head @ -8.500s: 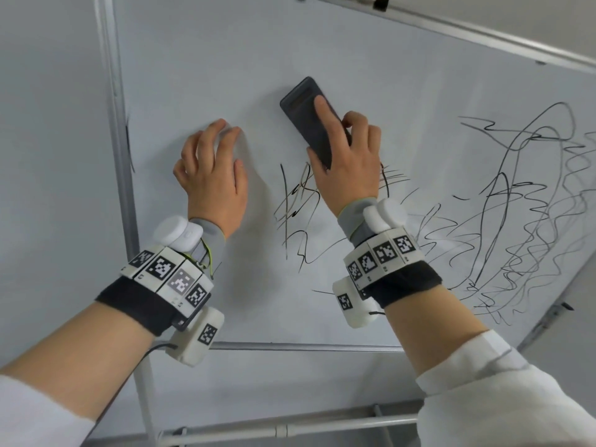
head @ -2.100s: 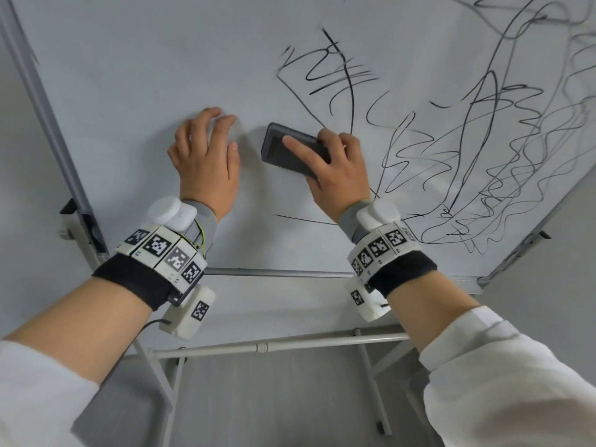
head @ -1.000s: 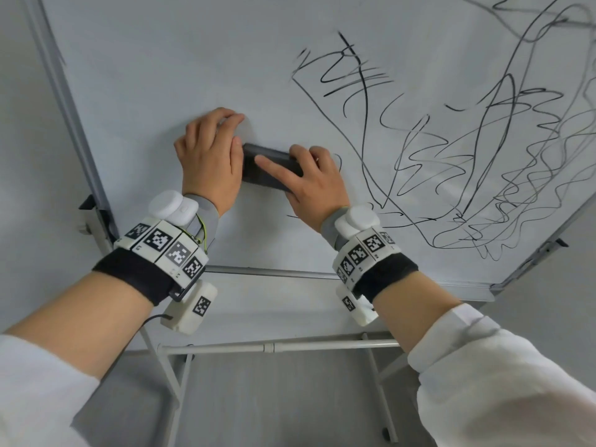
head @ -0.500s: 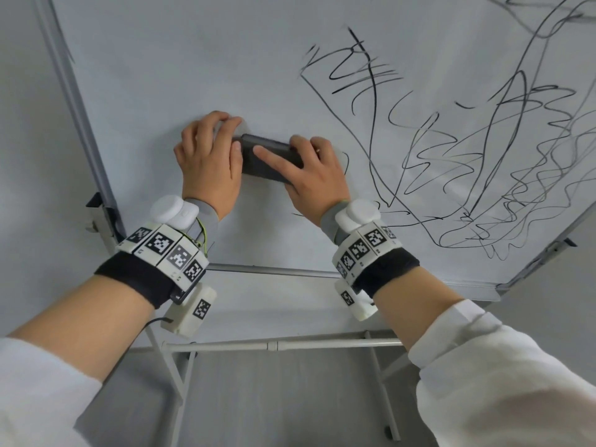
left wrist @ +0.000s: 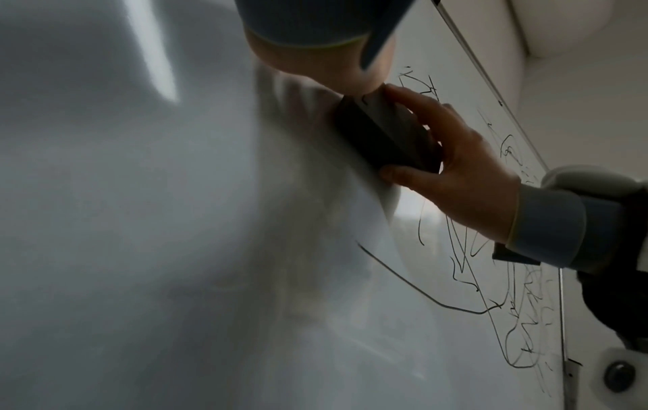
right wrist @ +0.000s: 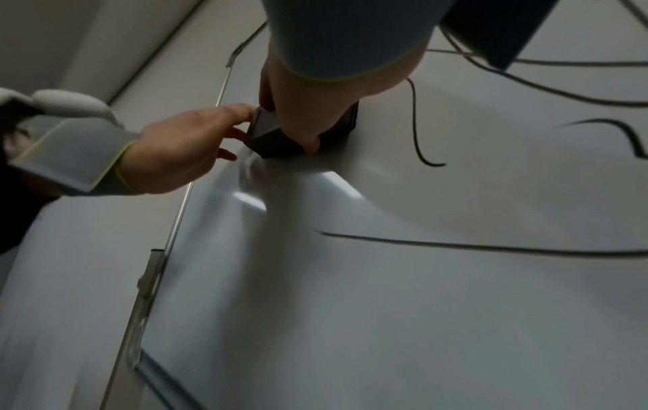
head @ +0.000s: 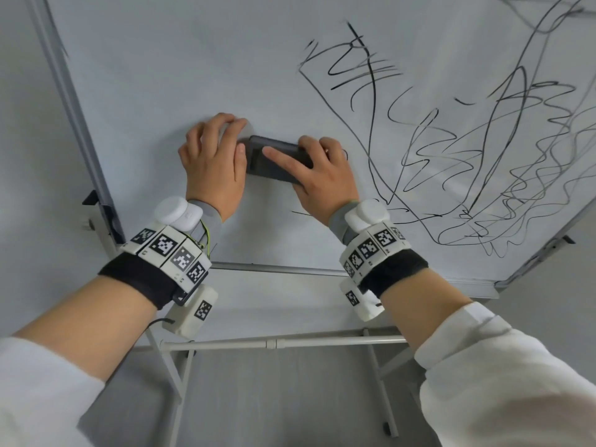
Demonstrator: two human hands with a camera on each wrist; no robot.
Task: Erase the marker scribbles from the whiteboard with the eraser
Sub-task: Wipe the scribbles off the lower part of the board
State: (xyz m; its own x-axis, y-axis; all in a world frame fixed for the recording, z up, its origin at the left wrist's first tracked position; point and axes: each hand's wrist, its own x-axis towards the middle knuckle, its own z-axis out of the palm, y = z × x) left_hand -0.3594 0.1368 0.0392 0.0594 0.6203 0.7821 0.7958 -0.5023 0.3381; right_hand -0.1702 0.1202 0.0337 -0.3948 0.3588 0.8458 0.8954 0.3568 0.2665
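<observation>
Black eraser (head: 274,161) flat against whiteboard (head: 161,75), gripped by right hand (head: 322,179); left hand (head: 213,162) beside it, fingers loosely bent, nothing held.

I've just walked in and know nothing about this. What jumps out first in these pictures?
The tangle of black marker scribbles covering the right side of the whiteboard. Next, the dark eraser pressed against the board left of them, gripped by the right hand, with the left hand resting on the board at its other end. Both wrists carry white bands with black-and-white square codes.
</observation>
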